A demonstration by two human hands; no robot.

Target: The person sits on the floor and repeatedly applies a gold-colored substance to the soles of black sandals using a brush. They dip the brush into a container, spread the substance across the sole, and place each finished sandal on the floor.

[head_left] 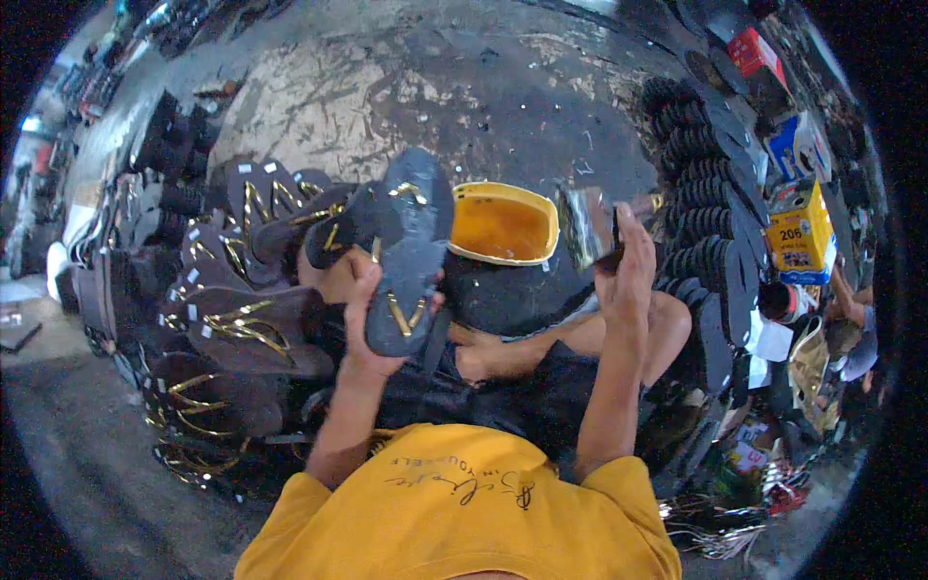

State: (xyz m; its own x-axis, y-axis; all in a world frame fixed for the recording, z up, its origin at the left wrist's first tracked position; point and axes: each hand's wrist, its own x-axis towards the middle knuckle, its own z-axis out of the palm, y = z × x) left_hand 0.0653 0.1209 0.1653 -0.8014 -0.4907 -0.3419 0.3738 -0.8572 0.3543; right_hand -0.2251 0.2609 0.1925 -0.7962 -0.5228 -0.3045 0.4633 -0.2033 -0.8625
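Right now, the dark sole is held up just left of the yellow tub, its long axis pointing away from the person. The left hand has its grip clamped on the sole's near half, thumb along one edge and fingers round the other. It looks light and bendy, probably rubber or foam, hard to break; its sheen suggests a tacky or slick face, so the side edges seem the best hold, clear of the gold trim.

Right of the tub, the right hand's grip is closed on a wide, brush-like tool, too blurred to tell its exact make. Amber liquid lies in the tub and could spill if knocked.

Further left of the tub, sandals with gold straps lie heaped and overlapping, crowding the left hand. Well right of it stand tight stacks of black soles, with a yellow box beyond them. On the tub's near side, a bare foot and bent knee limit room for lowering either arm.
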